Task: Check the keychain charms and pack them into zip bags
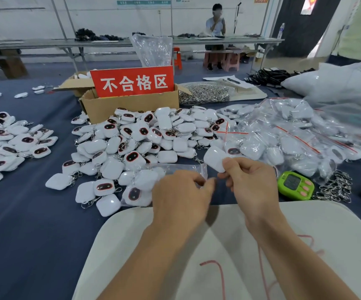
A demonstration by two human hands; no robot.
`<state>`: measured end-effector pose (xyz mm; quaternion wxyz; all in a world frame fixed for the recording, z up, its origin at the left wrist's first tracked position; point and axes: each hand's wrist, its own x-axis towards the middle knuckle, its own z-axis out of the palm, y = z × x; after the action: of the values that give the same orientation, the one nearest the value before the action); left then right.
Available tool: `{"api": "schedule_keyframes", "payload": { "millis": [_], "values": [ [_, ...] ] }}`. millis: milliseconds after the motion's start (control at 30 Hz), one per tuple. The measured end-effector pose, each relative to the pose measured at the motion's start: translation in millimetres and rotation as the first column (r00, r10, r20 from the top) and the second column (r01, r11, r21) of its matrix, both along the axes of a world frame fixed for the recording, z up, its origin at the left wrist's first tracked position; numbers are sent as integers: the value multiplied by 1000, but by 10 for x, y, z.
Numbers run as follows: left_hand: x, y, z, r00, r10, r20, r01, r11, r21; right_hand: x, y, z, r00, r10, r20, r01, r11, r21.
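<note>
A brown box (129, 106) with a red sign stands on the blue tabletop (24, 213). In front of the box lies a big pile of charms (136, 144), white and square, some with a dark face. Both hands are in front of that pile, on the side away from the box.

The right hand (251, 182) pinches one white charm (214, 161) between thumb and fingers and holds it up off the tabletop. The left hand (181, 198) has its fingers curled and grips the edge of a clear zip bag (175, 168). The bag's open end is just beside the charm.

To the right of the box lies a heap of packed bags (283, 135) with red strips. A green timer (295, 185) sits in front of that heap, just beside the right hand. To the left of the box, well apart, is another pile of charms (6, 146). Behind the box, on its right, lies a heap of metal clips (203, 94).
</note>
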<state>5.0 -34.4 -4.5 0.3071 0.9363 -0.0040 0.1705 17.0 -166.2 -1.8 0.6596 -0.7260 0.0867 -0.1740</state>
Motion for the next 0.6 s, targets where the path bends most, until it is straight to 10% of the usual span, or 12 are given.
{"api": "schedule_keyframes", "payload": {
  "millis": [167,600],
  "values": [
    [-27,-89,-31,996,85,-8,-83,986,147,7,-9,-28,999,-33,-17,33,999,-27],
    [-53,-160,-48,938,-312,-148,208,851,-482,21,-93,43,997,-75,-13,76,992,103]
  ]
}}
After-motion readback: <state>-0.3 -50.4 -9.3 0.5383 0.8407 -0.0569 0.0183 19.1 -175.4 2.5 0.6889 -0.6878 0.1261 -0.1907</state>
